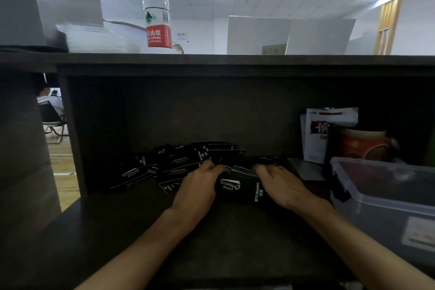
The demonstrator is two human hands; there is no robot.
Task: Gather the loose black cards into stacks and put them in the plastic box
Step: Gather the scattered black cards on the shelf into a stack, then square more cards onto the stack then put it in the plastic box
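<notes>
Cards [179, 160], black with white print, lay scattered in a loose heap at the back of the dark desk [117, 231], under a low shelf [211, 60]. The dim light made single cards hard to count, and most of the print was too blurred to read. A partly squared stack [237, 189] sat between the two hands, its far edges fanned out and its sides hidden by the fingers.

The left hand [196, 189] lay palm down against the stack's left side, fingers curled over its far corner and touching the heap. The right hand [280, 186] lay against the stack's right side, fingers bent round its far edge; both hands gripped the stack between them.

Just right of the right hand stood the plastic box [386, 202], clear, with a rim and side clip, cut off by the picture's edge; its contents could not be made out. Behind it stood a white pouch [317, 134] and a red tub [364, 145].

On the shelf stood a water bottle [156, 7] with a red cap. Beyond it were white ceiling tiles, lit panels, and at far left a seated person [50, 101], partly hidden by the desk's side panel.
</notes>
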